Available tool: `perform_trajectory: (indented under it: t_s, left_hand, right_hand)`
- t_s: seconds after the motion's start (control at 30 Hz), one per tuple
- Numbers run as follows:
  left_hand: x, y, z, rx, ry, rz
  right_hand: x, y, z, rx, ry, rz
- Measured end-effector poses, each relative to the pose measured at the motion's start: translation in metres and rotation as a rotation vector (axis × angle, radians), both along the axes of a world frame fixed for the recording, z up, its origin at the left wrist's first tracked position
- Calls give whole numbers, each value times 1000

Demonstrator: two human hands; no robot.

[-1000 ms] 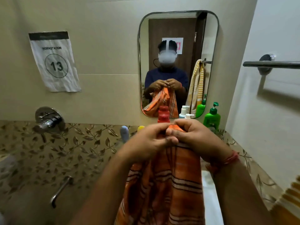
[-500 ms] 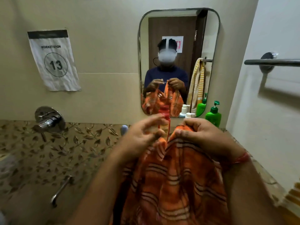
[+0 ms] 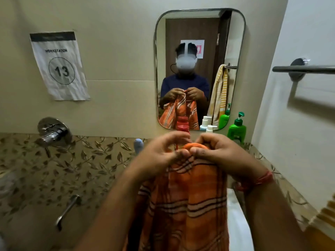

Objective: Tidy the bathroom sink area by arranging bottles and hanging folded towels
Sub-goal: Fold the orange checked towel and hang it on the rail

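Note:
An orange striped towel hangs down in front of me, held up at its top edge. My left hand pinches that edge with thumb and fingers. Beside it my right hand grips the bunched top of the towel, thumbs almost touching. Behind my hands stand a red-capped bottle, a white pump bottle and a green pump bottle against the wall below the mirror. A metal towel bar is on the right wall, bare where it shows.
A yellow striped towel shows at the right edge. A tap valve and a lever handle sit on the leaf-patterned tiles at left. A small blue object stands near the wall. The white sink edge lies below right.
My hands parted and the towel spread open half a second ago; now they are back together at the top edge and the towel hangs narrower.

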State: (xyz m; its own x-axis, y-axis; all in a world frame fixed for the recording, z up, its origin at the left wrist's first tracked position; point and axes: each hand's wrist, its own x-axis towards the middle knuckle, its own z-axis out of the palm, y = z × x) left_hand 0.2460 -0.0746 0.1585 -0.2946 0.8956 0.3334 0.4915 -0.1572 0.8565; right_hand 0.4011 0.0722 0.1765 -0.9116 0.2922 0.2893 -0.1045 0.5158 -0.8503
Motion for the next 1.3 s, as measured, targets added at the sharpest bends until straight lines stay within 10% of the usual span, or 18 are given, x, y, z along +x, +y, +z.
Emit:
perform_trajectory:
  t_s: [0.23, 0.43, 1.3]
  left_hand:
    - [-17, -13, -4, 112, -96, 153]
    - [3, -7, 2, 29, 114, 62]
    - [-13, 2, -8, 105, 13, 409]
  right_hand:
    - [19, 9, -1, -125, -22, -13]
    - [5, -5, 8, 161, -298, 71]
    - [23, -11, -4, -288, -26, 319]
